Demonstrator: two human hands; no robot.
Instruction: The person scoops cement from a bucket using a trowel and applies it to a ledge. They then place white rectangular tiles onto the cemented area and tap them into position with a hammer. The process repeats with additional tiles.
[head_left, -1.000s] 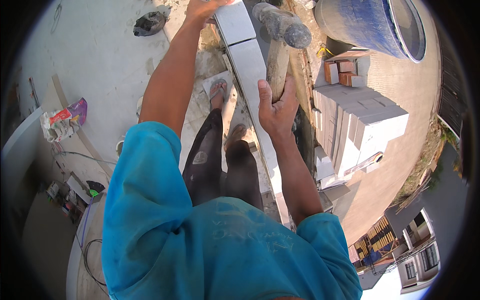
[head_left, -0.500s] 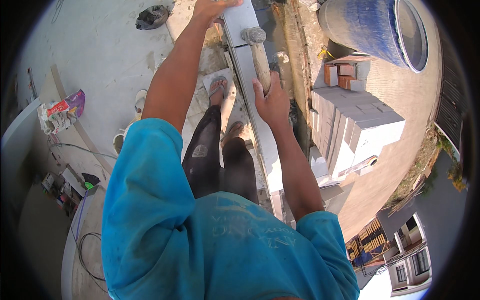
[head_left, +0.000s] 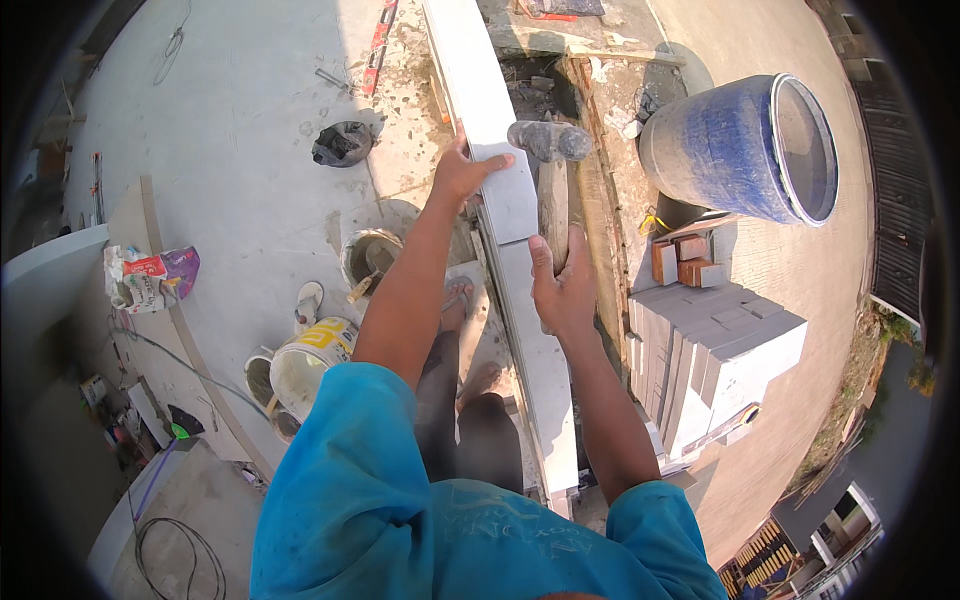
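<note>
A row of white lightweight blocks forms a low wall running away from me, with a joint between two blocks just ahead of my right hand. My left hand (head_left: 468,175) grips the left edge of the farther white block (head_left: 512,205), its thumb on the top face and its fingers partly hidden along the side. In my right hand (head_left: 565,290) is a hammer (head_left: 553,195), held by its pale wooden handle. The thick grey hammer head points away from me, just right of the block, above the wall's right edge; whether it touches the block I cannot tell.
Right of the wall lie a muddy trench, a stack of white blocks (head_left: 690,350), red bricks (head_left: 690,258) and a blue drum (head_left: 720,150). On the left floor stand buckets (head_left: 318,365) and a black bag (head_left: 342,145). A red level (head_left: 380,48) lies farther off.
My view has shifted farther ahead along the wall. My left hand still holds the block's edge. The hammer has turned, its head now lying sideways to the right.
</note>
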